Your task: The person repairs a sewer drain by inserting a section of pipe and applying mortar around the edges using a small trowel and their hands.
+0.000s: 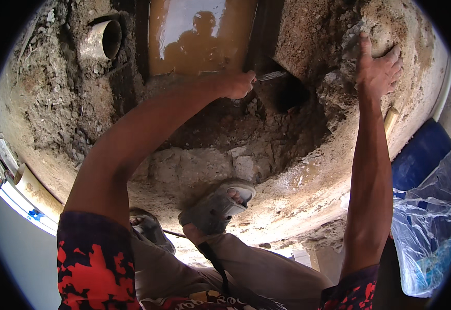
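Observation:
My left hand (240, 86) reaches across the pit with its fingers closed. A thin, light-grey, streaky tool (271, 76) sticks out of the fist to the right; its exact kind is too small to make out. Its tip points over a dark pipe-like opening (290, 95) in the soil wall. My right hand (379, 66) rests on a rough lump of earth and stone (383, 39) at the right, fingers spread and holding nothing.
Murky brown water (197, 54) fills a basin at the far middle. A pale pipe end (104, 41) juts from the soil at far left. My sandalled foot (220, 204) stands on the near edge. A blue drum (422, 152) and clear plastic bag (429, 222) lie right.

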Available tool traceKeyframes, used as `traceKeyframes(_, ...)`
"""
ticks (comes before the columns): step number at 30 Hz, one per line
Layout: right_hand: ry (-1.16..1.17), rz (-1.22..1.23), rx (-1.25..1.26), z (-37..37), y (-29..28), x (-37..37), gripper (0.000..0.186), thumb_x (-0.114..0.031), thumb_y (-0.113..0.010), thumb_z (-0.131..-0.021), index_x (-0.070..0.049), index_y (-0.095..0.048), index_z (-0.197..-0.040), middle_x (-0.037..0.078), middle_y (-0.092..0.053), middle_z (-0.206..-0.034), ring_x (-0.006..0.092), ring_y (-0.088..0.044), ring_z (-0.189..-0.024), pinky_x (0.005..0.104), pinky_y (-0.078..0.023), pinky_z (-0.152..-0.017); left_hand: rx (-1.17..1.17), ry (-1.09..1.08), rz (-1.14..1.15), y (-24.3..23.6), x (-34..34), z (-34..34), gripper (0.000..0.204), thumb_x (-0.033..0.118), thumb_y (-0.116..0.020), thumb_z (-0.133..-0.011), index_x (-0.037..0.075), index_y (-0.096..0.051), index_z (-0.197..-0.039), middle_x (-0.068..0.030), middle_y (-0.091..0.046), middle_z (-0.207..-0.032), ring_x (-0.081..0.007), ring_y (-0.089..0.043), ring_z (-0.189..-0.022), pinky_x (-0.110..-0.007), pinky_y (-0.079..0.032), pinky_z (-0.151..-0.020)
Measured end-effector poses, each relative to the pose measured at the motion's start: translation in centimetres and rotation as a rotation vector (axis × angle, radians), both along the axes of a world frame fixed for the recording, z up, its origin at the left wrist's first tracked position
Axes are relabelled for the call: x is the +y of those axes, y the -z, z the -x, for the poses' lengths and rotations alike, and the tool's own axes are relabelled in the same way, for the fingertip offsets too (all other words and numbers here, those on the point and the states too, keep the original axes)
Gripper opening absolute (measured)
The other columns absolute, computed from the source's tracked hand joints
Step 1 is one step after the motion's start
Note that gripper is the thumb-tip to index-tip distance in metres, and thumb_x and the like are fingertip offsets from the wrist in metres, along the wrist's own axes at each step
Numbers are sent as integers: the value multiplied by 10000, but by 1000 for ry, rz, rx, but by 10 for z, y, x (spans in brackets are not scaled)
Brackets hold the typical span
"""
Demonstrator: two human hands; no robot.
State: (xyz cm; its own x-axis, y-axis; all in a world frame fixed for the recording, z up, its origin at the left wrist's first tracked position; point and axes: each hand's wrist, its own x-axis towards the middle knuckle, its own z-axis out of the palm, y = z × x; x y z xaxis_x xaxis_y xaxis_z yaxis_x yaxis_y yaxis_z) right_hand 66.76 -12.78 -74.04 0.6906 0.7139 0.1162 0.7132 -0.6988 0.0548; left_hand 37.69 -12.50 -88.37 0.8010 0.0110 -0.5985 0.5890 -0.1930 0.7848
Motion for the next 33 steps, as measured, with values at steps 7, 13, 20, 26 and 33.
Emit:
traceKeyframes(7, 8, 17, -29, -7, 8, 4, 1149, -802, -568, -715, -50, -224, -1514, 270, -236, -1532, 424, -222, -1424, 624, -185, -1119, -100, 41, -265, 28, -27, -10, 396, 399, -438, -995, 26, -517, -1103, -205, -656, -1015, -366, -645, -975, -472, -507, -847)
traceKeyframes(13, -30, -12, 19, -3, 0, 4, 1172, -795, -585, -701, 0, -246, -1493, 265, -245, -1526, 399, -228, -1430, 630, -189, -1117, -332, 126, -407, 58, -27, -18, 421, 480, -441, -976, 75, -533, -1042, -137, -661, -965, -308, -671, -918, -416, -530, -827)
traceKeyframes(20, -145, -36, 89, -17, 11, 8, 970, -599, -482, -916, 152, -157, -1437, 441, -339, -1331, 530, -417, -1238, 599, -426, -943, -420, 160, -616, 100, -34, -41, 373, 462, -478, -966, 94, -515, -1017, -124, -641, -962, -327, -679, -829, -433, -543, -756)
traceKeyframes(26, -178, -61, 34, -33, 15, -4, 1003, -654, -463, -902, 147, -182, -1436, 418, -353, -1326, 526, -417, -1214, 607, -394, -970, -227, 122, -343, 79, -42, -37, 346, 450, -525, -942, 114, -545, -1023, -112, -666, -932, -294, -684, -853, -421, -543, -769)
traceKeyframes(33, -200, -112, 100, -20, 14, 5, 992, -627, -493, -900, 148, -183, -1435, 421, -368, -1300, 524, -421, -1213, 606, -400, -958, -94, 186, -523, 99, -29, -63, 402, 458, -449, -991, 120, -655, -1061, -94, -699, -1031, -277, -670, -976, -409, -540, -814)
